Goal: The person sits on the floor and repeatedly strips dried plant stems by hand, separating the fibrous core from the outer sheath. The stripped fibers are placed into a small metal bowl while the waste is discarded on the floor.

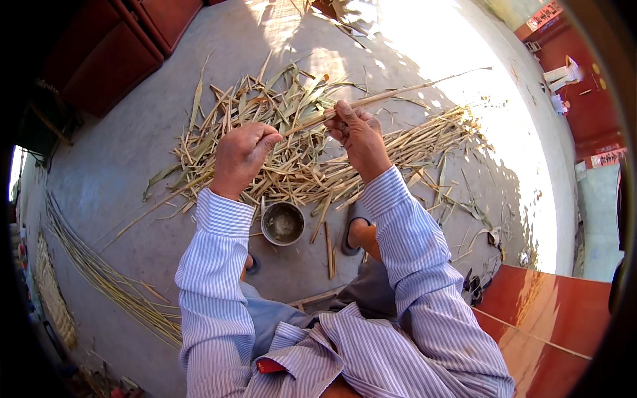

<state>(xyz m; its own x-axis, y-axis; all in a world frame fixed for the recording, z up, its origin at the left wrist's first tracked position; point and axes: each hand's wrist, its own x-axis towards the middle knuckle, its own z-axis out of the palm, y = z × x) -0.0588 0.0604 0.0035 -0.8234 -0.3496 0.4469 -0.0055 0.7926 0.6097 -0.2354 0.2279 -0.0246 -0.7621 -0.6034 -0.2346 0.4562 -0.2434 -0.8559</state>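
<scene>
A long, dry, straw-coloured stalk [305, 125] runs between my hands, rising to a thin tip at the upper right. My left hand [240, 158] is closed around it, and the stalk seems to continue past that hand toward the lower left. Farther along, my right hand [360, 138] pinches the same stalk between thumb and fingers. Beneath both hands spreads a heap of dry leaves and husk pieces [279, 106]. To its right lies a bundle of cut stalks [424, 138]. Just below the heap stands a small metal cup [283, 241] with a handle, its inside grey and dull.
Long, thin greenish-yellow canes [99, 272] lie on the grey concrete floor [159, 132] at the left. Dark red furniture [99, 66] stands at the upper left. A glossy red board [551, 312] is at the lower right. Short stalk pieces [330, 252] lie near my feet.
</scene>
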